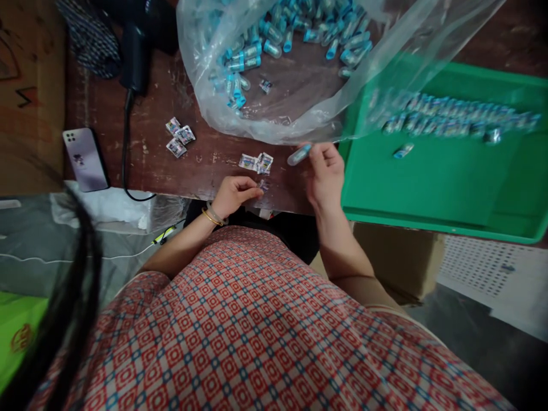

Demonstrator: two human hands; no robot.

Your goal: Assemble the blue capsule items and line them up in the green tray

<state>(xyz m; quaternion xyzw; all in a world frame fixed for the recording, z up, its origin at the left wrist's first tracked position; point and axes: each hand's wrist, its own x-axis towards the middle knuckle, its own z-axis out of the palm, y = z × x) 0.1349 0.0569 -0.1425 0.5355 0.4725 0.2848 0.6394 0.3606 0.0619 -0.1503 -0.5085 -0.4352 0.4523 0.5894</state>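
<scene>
Right hand (326,174) pinches a small tube (299,154) at frame centre, beside the green tray (428,188). Left hand (234,194) is closed on a tiny label (264,185) at the tabletop (205,154) edge. Tube looks light, rigid, slick: grip mid-body. Label flimsy: hold by edge.

No legible text or labels anywhere.

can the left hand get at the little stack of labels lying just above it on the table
Probably yes: the left hand rests just short of the labels, with only bare table between. It already pinches one small label.
</scene>
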